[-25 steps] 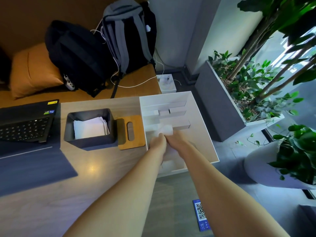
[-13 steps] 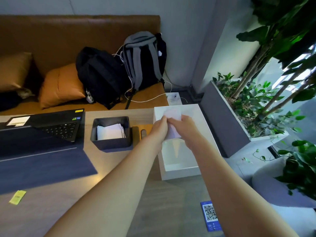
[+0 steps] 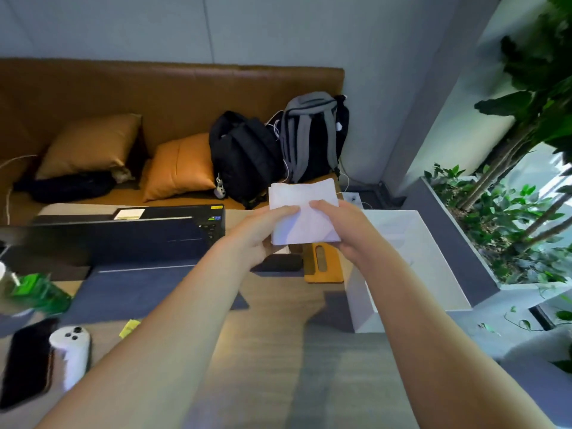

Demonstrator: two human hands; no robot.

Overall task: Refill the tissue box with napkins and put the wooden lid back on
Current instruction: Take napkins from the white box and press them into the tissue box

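Observation:
A stack of white napkins [image 3: 301, 199] is held up in the air over the table by both hands. My left hand [image 3: 261, 230] grips its left side with the thumb on top, and my right hand [image 3: 343, 226] grips its right side. The dark grey tissue box [image 3: 280, 263] sits on the table right below them, mostly hidden behind my left hand and the napkins. The wooden lid [image 3: 323, 266], with an oval slot, lies flat on the table just right of the box.
A white storage box [image 3: 411, 261] stands at the table's right edge. A laptop [image 3: 148, 233] on a dark mat lies to the left. A phone [image 3: 26, 363], a white controller [image 3: 71, 345] and a green packet [image 3: 37, 294] lie near left. Backpacks and cushions sit on the bench behind; planters stand at right.
Both hands lifted the napkin stack out of the white storage box and carried it left, to above the tissue box. The view has tilted up and shifted left.

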